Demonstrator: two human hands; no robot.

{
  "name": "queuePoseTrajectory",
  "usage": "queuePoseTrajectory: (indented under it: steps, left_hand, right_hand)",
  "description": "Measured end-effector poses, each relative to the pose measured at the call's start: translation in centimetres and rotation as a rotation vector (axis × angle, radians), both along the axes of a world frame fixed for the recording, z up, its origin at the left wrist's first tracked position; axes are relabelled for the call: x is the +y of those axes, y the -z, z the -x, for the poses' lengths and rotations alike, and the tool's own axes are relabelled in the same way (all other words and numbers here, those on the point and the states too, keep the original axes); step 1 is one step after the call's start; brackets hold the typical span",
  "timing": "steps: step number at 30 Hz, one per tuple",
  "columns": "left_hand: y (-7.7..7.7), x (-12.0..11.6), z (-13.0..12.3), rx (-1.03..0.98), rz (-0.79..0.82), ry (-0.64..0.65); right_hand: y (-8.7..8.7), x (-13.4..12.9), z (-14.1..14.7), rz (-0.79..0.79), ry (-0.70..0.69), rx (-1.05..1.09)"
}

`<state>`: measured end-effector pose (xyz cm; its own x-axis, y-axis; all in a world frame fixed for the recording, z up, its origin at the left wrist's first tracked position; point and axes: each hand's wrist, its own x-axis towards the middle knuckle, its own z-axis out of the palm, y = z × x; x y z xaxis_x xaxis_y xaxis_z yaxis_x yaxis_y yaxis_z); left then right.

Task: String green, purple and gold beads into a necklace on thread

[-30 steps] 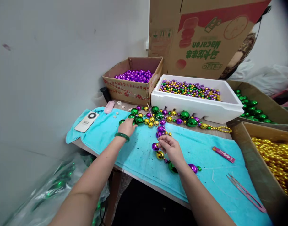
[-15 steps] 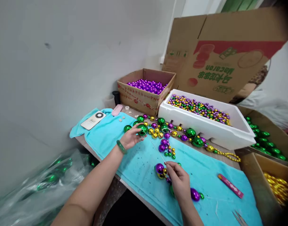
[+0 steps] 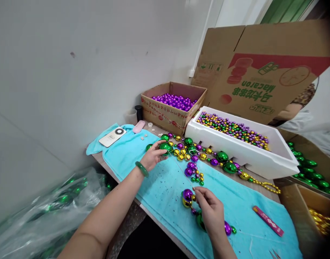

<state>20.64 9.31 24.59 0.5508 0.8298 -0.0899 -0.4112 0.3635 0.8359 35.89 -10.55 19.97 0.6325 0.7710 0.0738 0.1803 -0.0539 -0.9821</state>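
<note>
My left hand (image 3: 153,155), with a green bangle (image 3: 141,169) at the wrist, grips a large shiny green bead (image 3: 165,148). A thin pale string (image 3: 181,169) runs taut from that bead down to my right hand (image 3: 210,205). The right thumb and index finger pinch the string's lower end. Under and beside the right hand lie strung purple, gold and green beads (image 3: 187,195), partly covered by it. Between the hands, loose small purple beads (image 3: 190,169) and gold beads (image 3: 181,154) rest in clusters on the turquoise cloth (image 3: 162,196).
Behind stand a cardboard box (image 3: 165,114) of purple beads and a white foam box (image 3: 235,151) of mixed beads. A finished-looking bead strand (image 3: 221,157) lies before them. A phone (image 3: 112,137), a pink packet (image 3: 267,221) and scissors (image 3: 275,254) lie on the cloth. Another person's arm (image 3: 289,110) shows behind cardboard.
The view has shifted slightly, so everything sits a little farther right and lower. Both hands keep their holds on the green bead and the string, which stays stretched between them.
</note>
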Motion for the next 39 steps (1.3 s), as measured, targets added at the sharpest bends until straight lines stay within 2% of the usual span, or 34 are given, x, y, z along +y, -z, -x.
queuePoseTrajectory:
  steps: [7,12,17,20,26,30,32,36,39]
  left_hand:
    - [0.3,0.1,-0.1,-0.025,0.019,-0.001]
    - [0.5,0.0,-0.2,0.005,0.008,-0.009]
    - [0.3,-0.3,-0.2,0.054,-0.119,-0.069]
    - [0.2,-0.9,-0.5,0.101,-0.215,-0.123]
    - [0.4,-2.9,-1.9,0.025,-0.101,-0.107]
    - [0.5,-4.1,-2.9,0.011,-0.126,-0.158]
    - [0.5,-4.6,-3.2,0.020,-0.165,-0.162]
    - [0.1,-5.2,-3.6,0.009,-0.203,-0.090]
    - [-0.4,-5.5,-4.0,-0.040,-0.282,-0.106]
  right_hand:
    - [-0.9,-0.1,0.2,0.001,0.010,-0.020]
    - [-0.8,-0.1,0.3,0.014,0.027,-0.003]
    - [-0.6,-0.2,0.2,0.028,0.037,-0.014]
    - [-0.6,-0.3,0.2,0.039,0.034,-0.026]
    - [-0.7,-0.2,1.1,0.035,0.019,0.005]
    - [-0.7,-0.2,1.5,0.041,0.038,0.018]
    - [-0.7,-0.3,1.4,0.033,0.046,0.056]
    - [-0.7,-0.3,1.0,-0.002,0.039,0.207]
    - [-0.7,-0.4,0.7,-0.007,0.033,0.271]
